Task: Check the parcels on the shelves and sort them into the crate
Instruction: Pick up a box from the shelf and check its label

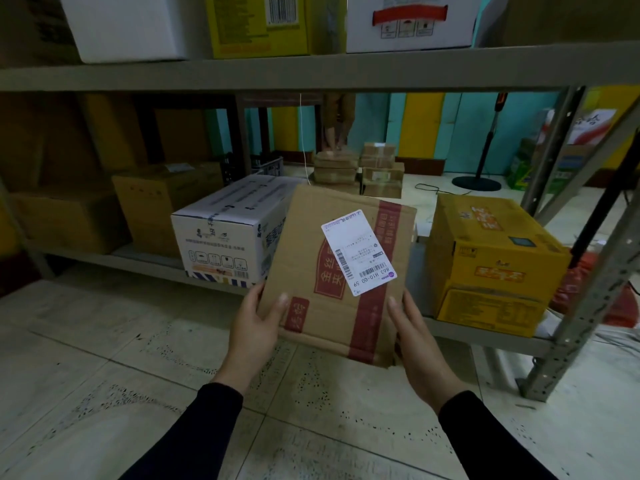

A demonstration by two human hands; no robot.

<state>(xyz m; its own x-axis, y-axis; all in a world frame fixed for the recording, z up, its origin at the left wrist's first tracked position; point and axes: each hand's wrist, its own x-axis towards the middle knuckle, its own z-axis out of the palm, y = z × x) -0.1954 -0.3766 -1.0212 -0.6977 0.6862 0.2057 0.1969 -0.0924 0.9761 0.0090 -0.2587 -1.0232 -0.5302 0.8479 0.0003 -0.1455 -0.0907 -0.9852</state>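
Head cam looks down at a brown parcel (332, 271) held up in front of the lower shelf (145, 263), tilted, label side up. Left hand (254, 329) grips its near left corner with the thumb on top, right hand (417, 336) grips the near right edge the same way; fingers underneath are hidden by the cardboard. The white label (358, 252) reads something like "863 H10-00 59", but the smaller print is too blurry to make out.

Behind the parcel on that shelf sits a white box (225, 237), partly covered by it, with a yellow box (491, 261) off to the right and brown cartons (162, 199) further left in the dim. Upper-shelf boxes are cut off at the top. Further back, small taped parcels (360, 169) are stacked on the floor. No crate that I can pick out for sure.
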